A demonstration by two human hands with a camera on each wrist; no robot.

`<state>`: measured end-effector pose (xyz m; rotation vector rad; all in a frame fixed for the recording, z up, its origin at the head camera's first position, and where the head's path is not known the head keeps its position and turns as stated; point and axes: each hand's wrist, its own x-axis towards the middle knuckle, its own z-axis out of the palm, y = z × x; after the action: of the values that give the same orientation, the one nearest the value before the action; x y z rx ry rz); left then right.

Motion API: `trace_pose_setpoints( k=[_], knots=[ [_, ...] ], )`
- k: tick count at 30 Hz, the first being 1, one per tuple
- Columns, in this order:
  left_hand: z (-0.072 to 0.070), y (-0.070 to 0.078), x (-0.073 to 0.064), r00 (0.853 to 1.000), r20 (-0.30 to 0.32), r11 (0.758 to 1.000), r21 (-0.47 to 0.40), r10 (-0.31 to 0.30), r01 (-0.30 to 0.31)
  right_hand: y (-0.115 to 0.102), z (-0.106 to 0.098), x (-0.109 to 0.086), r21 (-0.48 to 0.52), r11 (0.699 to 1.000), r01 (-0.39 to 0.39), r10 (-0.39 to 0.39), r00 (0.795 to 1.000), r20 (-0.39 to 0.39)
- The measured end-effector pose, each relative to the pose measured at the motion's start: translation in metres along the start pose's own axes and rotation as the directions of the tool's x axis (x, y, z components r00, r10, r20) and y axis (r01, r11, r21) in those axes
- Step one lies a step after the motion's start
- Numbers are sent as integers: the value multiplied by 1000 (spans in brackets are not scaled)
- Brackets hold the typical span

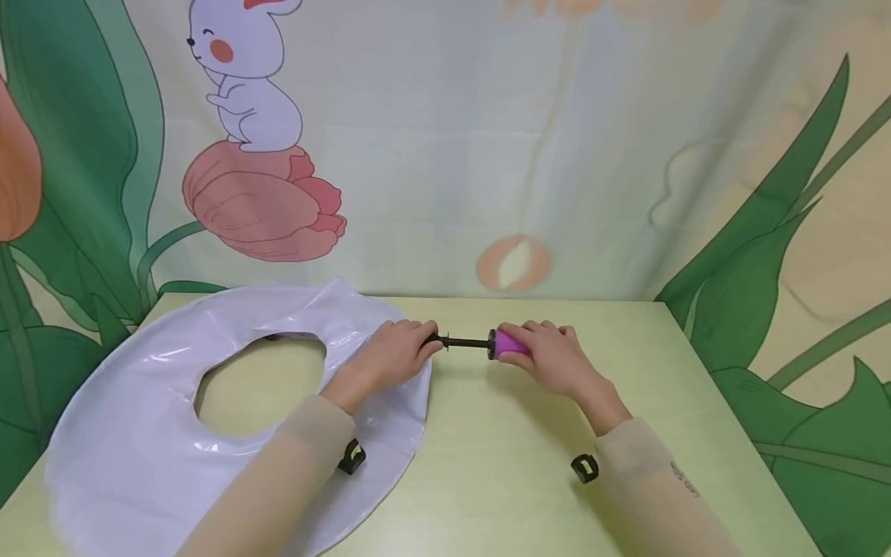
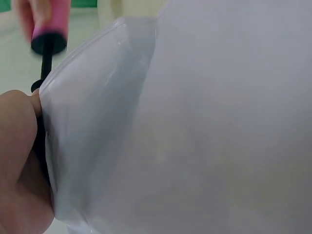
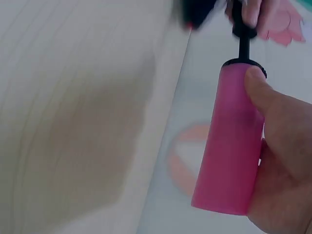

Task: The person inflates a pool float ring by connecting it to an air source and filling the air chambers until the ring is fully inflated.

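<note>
Between the two hands is a hand pump (image 3: 233, 136) with a pink barrel and a thin black rod. My right hand (image 1: 557, 360) grips the barrel, its thumb lying along the side near the black collar. At the rod's other end, my left hand (image 1: 393, 352) holds the black handle, mostly covered by the fingers. A length of rod shows between handle and barrel. A pale, shiny, wrinkled swim ring (image 1: 125, 418) lies under the left forearm; it fills most of the left wrist view (image 2: 195, 131), right beside the left hand.
The ring covers the left part of the pale yellow table (image 1: 487, 480). Behind the table hangs a curtain (image 1: 431, 170) printed with a rabbit, flowers and leaves. Small black fittings (image 1: 585, 468) sit by the sleeves.
</note>
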<state>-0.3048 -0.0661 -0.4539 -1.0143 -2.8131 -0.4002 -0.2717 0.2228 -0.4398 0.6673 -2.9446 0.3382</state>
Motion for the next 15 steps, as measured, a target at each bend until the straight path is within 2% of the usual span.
trace_pose_setpoints(
  k=[3,6,13,15],
  knots=[
    [-1,-10,-5,1000,11,1000,10,6,-7,15,-1,-8,37,999,-20,19,999,33],
    [-2,-11,-6,1000,6,1000,15,14,-14,17,0,-9,46,999,-25,23,999,41],
    [-7,15,6,999,-26,999,17,32,-32,-24,0,13,-36,999,25,-25,1000,-1],
    [-9,20,10,999,-33,1000,16,15,-14,-34,-2,19,-69,997,30,-31,999,-19]
  ],
)
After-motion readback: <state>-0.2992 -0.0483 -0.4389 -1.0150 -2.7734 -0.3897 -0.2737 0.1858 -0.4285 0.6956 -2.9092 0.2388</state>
